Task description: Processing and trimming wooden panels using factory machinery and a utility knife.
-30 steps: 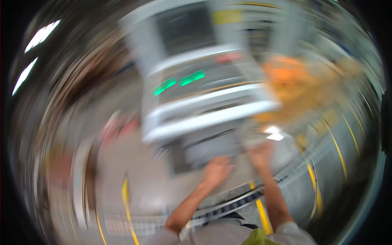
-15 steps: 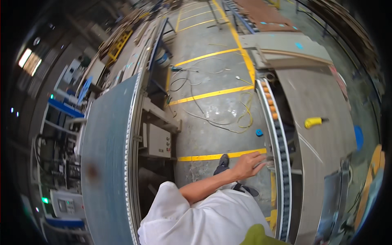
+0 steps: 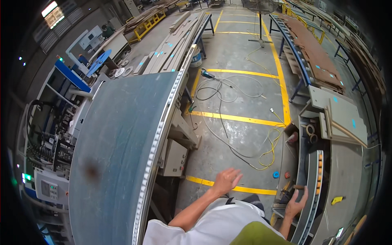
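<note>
My left hand (image 3: pixel 226 181) is above the floor in front of my body. Its fingers are extended and slightly apart, and nothing is in it. To the right, my right hand (image 3: pixel 296 205) is raised beside the roller track (image 3: pixel 318 175). Its thumb and fingers bracket a short brown cylindrical thing (image 3: pixel 299 187), which seems to sit between the fingertips; its exact kind is unclear. Just left of that hand, a shelf under the track carries dark tools (image 3: pixel 284 197) that I cannot make out well. A yellow-handled utility knife (image 3: pixel 337 200) lies on the board stack beyond the track.
At left runs a wide green conveyor belt (image 3: pixel 118 134), with a control box (image 3: pixel 175 158) beneath its edge. Cables (image 3: pixel 228 141) and a yellow cord (image 3: pixel 272 153) trail over the yellow-lined floor. A blue round thing (image 3: pixel 276 174) lies near the shelf. Tape rolls (image 3: pixel 311 132) sit farther back.
The view has swung, bringing more of the conveyor into sight. My left hand has moved left, away from the roller track. My right hand now shows clearly with the brown thing.
</note>
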